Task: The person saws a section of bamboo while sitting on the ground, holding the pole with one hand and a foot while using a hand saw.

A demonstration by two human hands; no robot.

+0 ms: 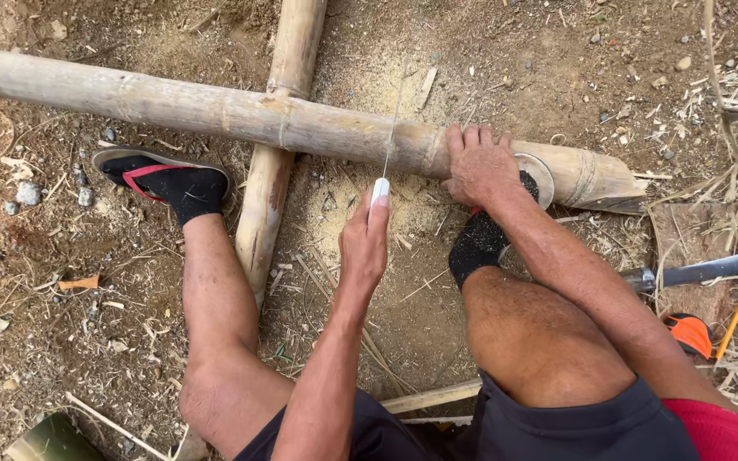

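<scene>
A long dry bamboo pole [215, 111] lies across the dirt, resting on a second pole [271, 188] that crosses under it. My left hand [365, 243] is closed on the white handle [379, 192] of a thin saw. Its blade [392, 128], seen edge-on, stands in the pole just left of a node. My right hand [480, 166] presses palm-down on the pole right beside the blade. My right foot [484, 239], in a black sock and sandal, is set against the pole below that hand. My left foot [168, 183] stands on the ground left of the crossing pole.
Pale sawdust [352, 218] covers the ground under the cut. A dark long-handled tool [711, 269] and an orange-handled item [689, 331] lie at the right among dry grass. A green bamboo piece [44, 440] sits at the bottom left. Stones and chips are scattered about.
</scene>
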